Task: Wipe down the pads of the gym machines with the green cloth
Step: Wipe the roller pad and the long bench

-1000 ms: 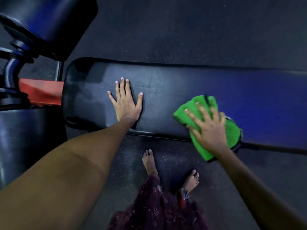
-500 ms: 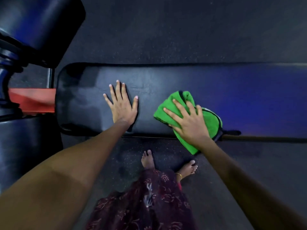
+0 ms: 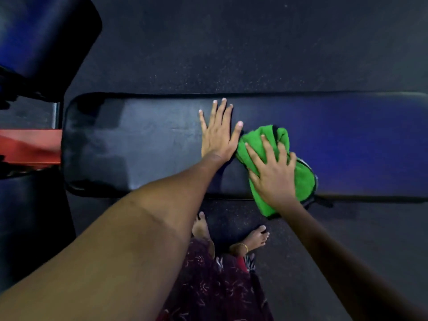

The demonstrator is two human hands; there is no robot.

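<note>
A long black bench pad (image 3: 139, 144) runs across the view from left to right. My left hand (image 3: 218, 133) lies flat on it with fingers straight and spread. Right beside its thumb sits the bunched green cloth (image 3: 303, 179), part of it hanging over the pad's near edge. My right hand (image 3: 272, 174) presses down on the cloth with spread fingers, covering its middle.
A second black pad (image 3: 44, 35) rises at the upper left above a red frame bar (image 3: 30, 145). Another dark padded part (image 3: 27, 228) stands at the lower left. Speckled dark floor (image 3: 231, 42) lies beyond the bench. My bare feet (image 3: 252, 239) stand close below it.
My right hand has slid the green cloth leftward along the pad until it nearly touches my left hand's thumb. My left hand stays flat on the pad.
</note>
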